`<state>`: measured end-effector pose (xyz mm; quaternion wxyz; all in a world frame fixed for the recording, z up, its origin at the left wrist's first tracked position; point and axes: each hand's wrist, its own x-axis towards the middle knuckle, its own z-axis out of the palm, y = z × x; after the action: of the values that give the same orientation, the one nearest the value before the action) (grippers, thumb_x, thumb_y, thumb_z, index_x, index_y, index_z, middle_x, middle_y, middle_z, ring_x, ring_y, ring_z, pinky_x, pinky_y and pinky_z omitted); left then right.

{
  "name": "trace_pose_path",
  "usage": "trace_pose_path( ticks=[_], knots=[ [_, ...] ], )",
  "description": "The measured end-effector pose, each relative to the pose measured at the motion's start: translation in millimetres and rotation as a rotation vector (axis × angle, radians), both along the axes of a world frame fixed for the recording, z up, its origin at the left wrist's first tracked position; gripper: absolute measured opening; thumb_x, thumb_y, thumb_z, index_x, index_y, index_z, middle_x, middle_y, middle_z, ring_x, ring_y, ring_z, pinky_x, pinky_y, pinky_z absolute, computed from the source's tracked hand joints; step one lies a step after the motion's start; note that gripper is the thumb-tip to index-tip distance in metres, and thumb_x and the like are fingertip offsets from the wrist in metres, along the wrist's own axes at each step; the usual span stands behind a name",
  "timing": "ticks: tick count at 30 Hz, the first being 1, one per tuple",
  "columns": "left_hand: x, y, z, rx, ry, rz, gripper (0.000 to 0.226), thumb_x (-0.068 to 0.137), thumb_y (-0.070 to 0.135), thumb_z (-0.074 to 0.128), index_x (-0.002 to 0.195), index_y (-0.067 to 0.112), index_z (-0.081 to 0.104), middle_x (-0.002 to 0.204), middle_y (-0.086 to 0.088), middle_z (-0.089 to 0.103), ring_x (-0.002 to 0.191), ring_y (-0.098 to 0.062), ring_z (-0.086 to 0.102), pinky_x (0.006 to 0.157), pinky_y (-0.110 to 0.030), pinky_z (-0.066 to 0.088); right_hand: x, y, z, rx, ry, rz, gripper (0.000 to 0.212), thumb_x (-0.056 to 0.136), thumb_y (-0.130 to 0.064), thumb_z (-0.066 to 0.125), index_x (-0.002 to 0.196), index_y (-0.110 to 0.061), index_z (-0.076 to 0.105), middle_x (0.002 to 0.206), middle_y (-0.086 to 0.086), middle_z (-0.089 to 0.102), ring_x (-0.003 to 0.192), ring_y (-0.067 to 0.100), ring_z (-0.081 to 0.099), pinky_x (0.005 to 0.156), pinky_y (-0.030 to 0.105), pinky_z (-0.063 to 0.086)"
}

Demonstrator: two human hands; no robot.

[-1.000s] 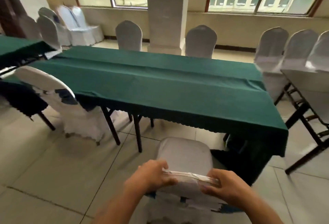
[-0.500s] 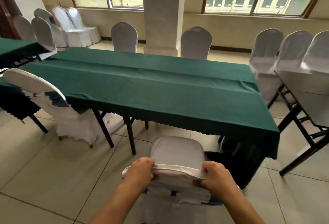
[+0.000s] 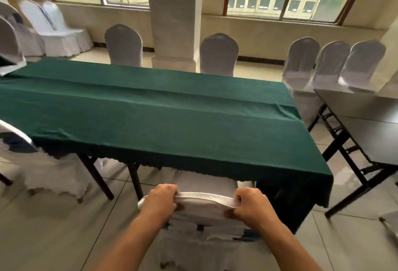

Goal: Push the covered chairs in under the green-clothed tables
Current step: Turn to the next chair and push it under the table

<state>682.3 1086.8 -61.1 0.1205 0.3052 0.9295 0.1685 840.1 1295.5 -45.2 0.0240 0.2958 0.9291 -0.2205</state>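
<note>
Now farther in, covered chair (image 3: 206,184) seat under the green-clothed table (image 3: 150,115) edge, both hands' fingers (image 3: 239,198) clamped on its backrest top.

Two hands are showing: left hand (image 3: 160,200), right hand (image 3: 252,205). One green-clothed table (image 3: 150,115) is filling the middle, and two bare dark tables (image 3: 370,139) are standing at the right. I'm counting covered chairs: one gripped chair (image 3: 204,205), one near-left chair (image 3: 38,163), two far-side chairs (image 3: 123,44), three right-hand chairs (image 3: 331,62). The far-left cluster (image 3: 49,27) is overlapping too much to count.
</note>
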Motion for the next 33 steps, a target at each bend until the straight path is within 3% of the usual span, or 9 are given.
trace_pose_path(
  ticks=[6, 18, 24, 33],
  knots=[
    [-64.8, 44.0, 0.5, -0.013, 0.0, -0.039, 0.019, 0.084, 0.028, 0.067, 0.102, 0.03, 0.064, 0.11, 0.002, 0.062, 0.105, -0.021, 0.059, 0.088, -0.034, 0.048, -59.5, 39.5, -0.9, 0.007, 0.002, -0.035, 0.049, 0.057, -0.058, 0.082, 0.067, -0.021, 0.052, 0.074, -0.007, 0.06, 0.071, 0.017, 0.055, 0.059, 0.031, 0.039],
    [-150.2, 116.4, -1.7, -0.007, -0.021, -0.053, 0.019, 0.078, 0.024, 0.071, 0.095, 0.021, 0.066, 0.103, -0.003, 0.067, 0.104, -0.025, 0.058, 0.083, -0.032, 0.043, -138.8, 105.5, 3.3, -0.031, 0.007, -0.067, 0.046, 0.06, -0.053, 0.084, 0.062, -0.024, 0.049, 0.078, -0.004, 0.062, 0.075, 0.021, 0.056, 0.062, 0.031, 0.037],
    [-169.3, 139.3, -0.2, 0.045, -0.036, -0.048, 0.015, 0.079, 0.026, 0.073, 0.092, 0.021, 0.067, 0.096, -0.002, 0.066, 0.096, -0.026, 0.059, 0.077, -0.032, 0.045, -160.4, 127.3, 6.2, -0.063, 0.019, -0.104, 0.044, 0.058, -0.05, 0.087, 0.061, -0.024, 0.051, 0.07, -0.009, 0.056, 0.071, 0.019, 0.054, 0.056, 0.03, 0.033],
    [-187.9, 158.7, 1.2, 0.062, -0.009, -0.032, 0.015, 0.082, 0.025, 0.069, 0.095, 0.02, 0.066, 0.098, -0.002, 0.064, 0.097, -0.025, 0.057, 0.071, -0.03, 0.036, -183.8, 147.2, 8.9, -0.077, 0.01, -0.095, 0.042, 0.059, -0.05, 0.088, 0.063, -0.025, 0.054, 0.075, -0.008, 0.059, 0.071, 0.017, 0.055, 0.054, 0.028, 0.036]
  ],
)
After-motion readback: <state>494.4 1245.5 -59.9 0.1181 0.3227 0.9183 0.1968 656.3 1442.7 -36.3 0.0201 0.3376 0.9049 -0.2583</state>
